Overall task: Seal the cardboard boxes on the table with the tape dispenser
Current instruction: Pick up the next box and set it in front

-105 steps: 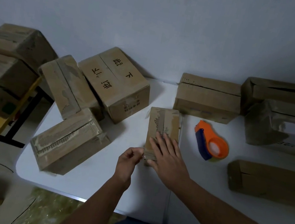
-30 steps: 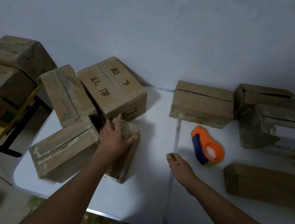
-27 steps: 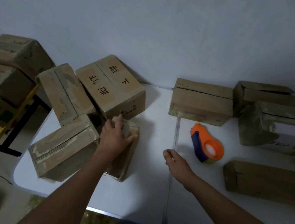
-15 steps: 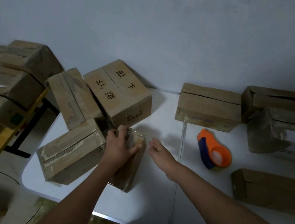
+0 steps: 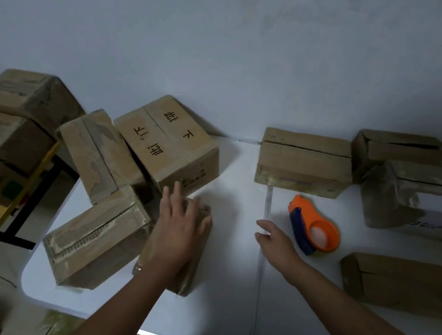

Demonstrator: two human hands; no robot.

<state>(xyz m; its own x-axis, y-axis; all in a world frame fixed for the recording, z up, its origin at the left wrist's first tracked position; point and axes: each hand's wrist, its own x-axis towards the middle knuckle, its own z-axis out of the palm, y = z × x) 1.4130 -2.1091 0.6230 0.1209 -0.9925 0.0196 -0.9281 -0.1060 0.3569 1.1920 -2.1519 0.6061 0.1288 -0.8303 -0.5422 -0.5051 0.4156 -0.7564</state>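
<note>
Head view: left hand (image 5: 179,227) lies flat, fingers straight, on a small brown cardboard box (image 5: 195,253) on the white table (image 5: 221,299). Right hand (image 5: 274,242) hovers with fingers loosely spread, empty, just beside the orange-and-blue tape dispenser (image 5: 313,226).

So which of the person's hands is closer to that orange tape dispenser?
The right. The right hand hovers open just left of the tape dispenser, not touching it. The left hand lies much farther left, on a small box.
</note>
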